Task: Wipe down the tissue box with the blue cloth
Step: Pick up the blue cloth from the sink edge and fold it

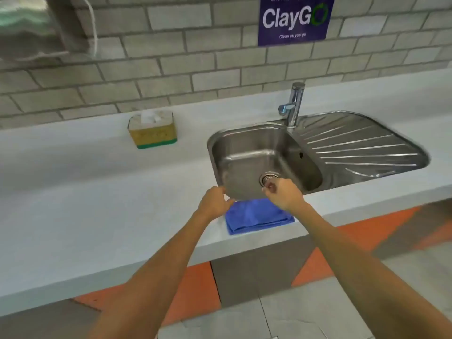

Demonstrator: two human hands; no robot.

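Observation:
A folded blue cloth (256,216) lies on the pale counter (97,192), just in front of the sink's near rim. Both my hands hover over its far edge. My left hand (214,201) is at the cloth's left corner with fingers loosely curled, holding nothing I can make out. My right hand (283,194) is above the cloth's right part, fingers curled in with nothing in them. The tissue box (152,129), yellow with a green base and white tissue sticking out of its top, stands far back on the counter near the wall, well left of the hands.
A steel sink (244,152) with a drainboard (362,145) and a chrome tap (294,104) fills the right of the counter. A grey brick wall with a blue sign (294,19) runs behind. Below the counter edge is orange and grey floor.

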